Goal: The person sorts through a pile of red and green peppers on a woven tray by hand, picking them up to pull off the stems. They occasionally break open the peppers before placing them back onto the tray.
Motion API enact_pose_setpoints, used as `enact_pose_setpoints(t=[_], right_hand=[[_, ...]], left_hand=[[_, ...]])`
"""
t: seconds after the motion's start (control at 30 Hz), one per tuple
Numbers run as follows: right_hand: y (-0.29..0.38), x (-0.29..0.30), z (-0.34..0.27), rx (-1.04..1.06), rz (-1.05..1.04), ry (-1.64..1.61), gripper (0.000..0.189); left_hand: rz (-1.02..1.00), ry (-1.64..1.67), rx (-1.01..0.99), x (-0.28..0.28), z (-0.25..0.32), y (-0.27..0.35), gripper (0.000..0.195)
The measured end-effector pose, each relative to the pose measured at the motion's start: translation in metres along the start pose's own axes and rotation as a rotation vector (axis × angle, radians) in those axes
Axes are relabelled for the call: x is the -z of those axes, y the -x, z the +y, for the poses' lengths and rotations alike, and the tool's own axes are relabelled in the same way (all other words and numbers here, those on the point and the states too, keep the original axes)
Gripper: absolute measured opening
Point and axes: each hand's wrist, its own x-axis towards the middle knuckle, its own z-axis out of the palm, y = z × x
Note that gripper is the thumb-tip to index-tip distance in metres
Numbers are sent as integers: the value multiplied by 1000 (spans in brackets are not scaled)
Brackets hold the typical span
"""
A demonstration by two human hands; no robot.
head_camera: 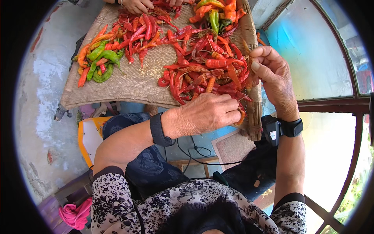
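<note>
A large heap of red chili peppers [201, 65], many of them wrinkled, lies on a woven tray [117, 87] in front of me. My left hand [207, 112] is over the tray's near edge, fingers curled on an orange chili pepper [242, 116] whose end shows past the knuckles; the fingertips are hidden. At the tray's right rim my right hand [273, 73] pinches a thin brownish chili pepper [246, 46] between thumb and forefinger. Part of that pepper is behind the thumb.
Green and orange peppers [103, 60] form a pile at the left; another mixed pile [217, 14] is at the far right. Another person's hand [137, 5] touches peppers at the far edge. A black cable [204, 163] hangs below the tray. A framed window [327, 105] stands at the right.
</note>
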Motion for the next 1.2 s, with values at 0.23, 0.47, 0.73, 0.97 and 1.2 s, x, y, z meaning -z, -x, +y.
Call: enact_pose_setpoints(t=[0.23,0.47,0.73,0.97,1.2], right_hand=[[-11,1,16,84,212,-224,19],[-13,-1,21,63,215,-165,16],[-8,-7,15,18,74,-20,15],[-4,-26,3,-56,-80,112,14],[2,-18,3,-103,-60,97,12]], left_hand=[[277,722,404,54,-15,-7,9],[765,26,790,119,-101,36,24],[-95,-287,778,59,-136,40,60],[-143,-428,661,37,-157,46,65],[71,-122,459,40,-147,32,33]])
